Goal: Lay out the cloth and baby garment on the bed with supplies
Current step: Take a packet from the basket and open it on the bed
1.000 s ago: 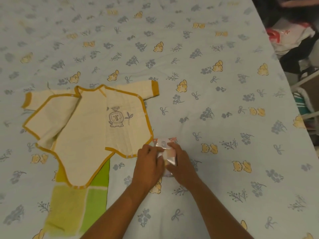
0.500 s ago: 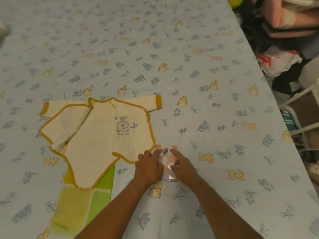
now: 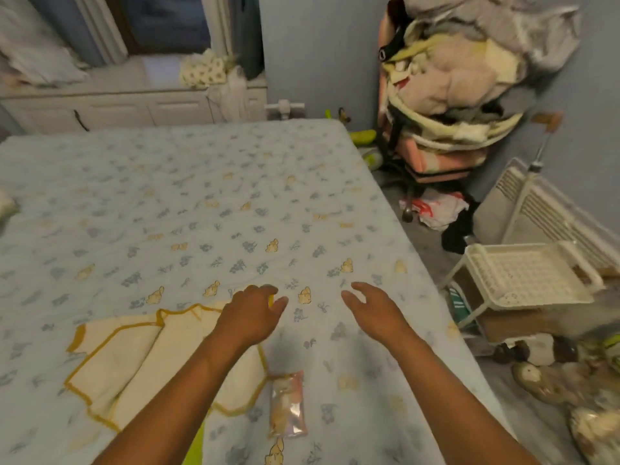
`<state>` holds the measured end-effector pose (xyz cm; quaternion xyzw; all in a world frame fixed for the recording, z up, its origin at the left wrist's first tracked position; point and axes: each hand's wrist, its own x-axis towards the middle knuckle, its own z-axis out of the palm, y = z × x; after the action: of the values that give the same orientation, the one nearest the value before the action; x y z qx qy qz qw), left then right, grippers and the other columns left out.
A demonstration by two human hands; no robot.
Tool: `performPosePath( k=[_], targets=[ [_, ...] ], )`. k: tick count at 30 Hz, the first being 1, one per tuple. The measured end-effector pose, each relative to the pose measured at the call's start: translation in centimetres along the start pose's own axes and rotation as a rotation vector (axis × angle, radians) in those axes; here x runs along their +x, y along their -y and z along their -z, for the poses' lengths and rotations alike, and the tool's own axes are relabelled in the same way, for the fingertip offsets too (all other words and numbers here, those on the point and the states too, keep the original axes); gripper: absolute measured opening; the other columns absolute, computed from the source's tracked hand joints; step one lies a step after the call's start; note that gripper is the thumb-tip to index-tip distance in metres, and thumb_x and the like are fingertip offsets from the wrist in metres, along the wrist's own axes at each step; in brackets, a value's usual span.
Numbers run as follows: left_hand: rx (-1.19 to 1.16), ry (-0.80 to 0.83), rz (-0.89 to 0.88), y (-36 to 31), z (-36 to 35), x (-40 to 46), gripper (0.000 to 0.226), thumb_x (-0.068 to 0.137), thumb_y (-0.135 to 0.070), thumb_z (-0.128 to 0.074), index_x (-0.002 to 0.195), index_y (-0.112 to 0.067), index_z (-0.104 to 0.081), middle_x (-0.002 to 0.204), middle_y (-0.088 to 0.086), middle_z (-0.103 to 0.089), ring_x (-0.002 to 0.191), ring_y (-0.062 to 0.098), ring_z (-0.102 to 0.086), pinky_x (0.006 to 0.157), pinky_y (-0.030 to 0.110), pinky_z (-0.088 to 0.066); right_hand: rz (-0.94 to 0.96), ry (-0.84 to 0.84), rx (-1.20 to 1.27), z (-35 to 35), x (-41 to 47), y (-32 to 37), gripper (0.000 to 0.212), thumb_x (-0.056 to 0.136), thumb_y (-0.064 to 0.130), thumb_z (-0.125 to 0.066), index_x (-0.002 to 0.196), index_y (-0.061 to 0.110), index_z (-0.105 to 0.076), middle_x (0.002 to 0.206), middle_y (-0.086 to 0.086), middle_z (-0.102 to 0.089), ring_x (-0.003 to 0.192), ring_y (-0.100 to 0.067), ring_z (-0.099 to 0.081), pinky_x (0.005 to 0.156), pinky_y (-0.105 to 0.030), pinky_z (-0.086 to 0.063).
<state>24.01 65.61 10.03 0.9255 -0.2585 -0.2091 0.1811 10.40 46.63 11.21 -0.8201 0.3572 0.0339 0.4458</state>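
A cream baby garment (image 3: 141,360) with mustard trim lies spread flat on the bed (image 3: 188,203), partly covered by my left forearm. A sliver of the green cloth (image 3: 194,448) shows beneath it at the bottom edge. A small shiny pink packet (image 3: 288,407) lies on the sheet just right of the garment, untouched. My left hand (image 3: 253,313) hovers above the garment's right sleeve, fingers loosely curled, holding nothing. My right hand (image 3: 372,305) is raised over the bare sheet, fingers relaxed and empty.
The bed's right edge drops to a cluttered floor with a white plastic basket rack (image 3: 523,276), a radiator (image 3: 536,209) and a chair piled with laundry (image 3: 463,82). A white dresser (image 3: 134,105) stands beyond the far edge.
Both hands let go of the pink packet and lifted forward, away from it. The head tilted up, so the room beyond the bed came into view.
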Motion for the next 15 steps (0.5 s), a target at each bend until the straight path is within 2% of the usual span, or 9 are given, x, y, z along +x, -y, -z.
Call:
performPosePath(
  k=[2,4,8,12,15],
  targets=[
    [0.025,-0.041,-0.082,-4.3,6.0,-0.4,0.055,0.095,-0.056,-0.039,0.139,-0.024,-0.050,0.143,0.007,-0.050,0.130,0.028,-0.047,0.106,0.045,-0.040,0.031,-0.075,-0.047,5.8,-1.8,4.0,0.063,0.094,0.054,-0.047,0.146,0.020,-0.041,0.154,-0.004,-0.038,0.136,-0.025,-0.042,0.112,-0.036,-0.035],
    [0.061,-0.079,-0.149,-8.6,11.5,-1.3,0.057,0.095,-0.058,-0.037,0.140,-0.024,-0.048,0.145,0.007,-0.048,0.132,0.030,-0.045,0.106,0.047,-0.040,0.037,-0.139,-0.077,11.6,-4.3,7.7,0.067,0.093,0.057,-0.046,0.148,0.019,-0.039,0.156,-0.005,-0.034,0.139,-0.027,-0.038,0.111,-0.038,-0.035],
    [0.107,-0.120,-0.289,-17.7,20.6,-4.5,0.058,0.096,-0.057,-0.038,0.142,-0.023,-0.045,0.149,0.008,-0.044,0.133,0.031,-0.045,0.107,0.044,-0.040,0.064,-0.246,-0.148,22.0,-11.3,13.5,0.059,0.097,0.052,-0.042,0.140,0.013,-0.047,0.146,-0.010,-0.047,0.134,-0.032,-0.043,0.101,-0.038,-0.038],
    [0.139,-0.120,-0.475,-26.5,26.3,-9.1,0.054,0.096,-0.052,-0.042,0.139,-0.019,-0.049,0.145,0.009,-0.050,0.129,0.030,-0.049,0.105,0.041,-0.042,0.004,-0.446,-0.126,29.6,-20.3,16.0,0.061,0.097,0.050,-0.043,0.145,0.012,-0.041,0.151,-0.009,-0.042,0.134,-0.029,-0.044,0.100,-0.035,-0.039],
    [0.159,-0.100,-0.609,-32.3,28.3,-13.1,0.052,0.096,-0.050,-0.043,0.137,-0.019,-0.052,0.143,0.009,-0.052,0.127,0.029,-0.051,0.100,0.039,-0.044,-0.051,-0.567,-0.133,33.5,-27.0,16.2,0.067,0.097,0.052,-0.042,0.149,0.013,-0.034,0.155,-0.012,-0.035,0.140,-0.030,-0.036,0.111,-0.040,-0.032]
  ],
)
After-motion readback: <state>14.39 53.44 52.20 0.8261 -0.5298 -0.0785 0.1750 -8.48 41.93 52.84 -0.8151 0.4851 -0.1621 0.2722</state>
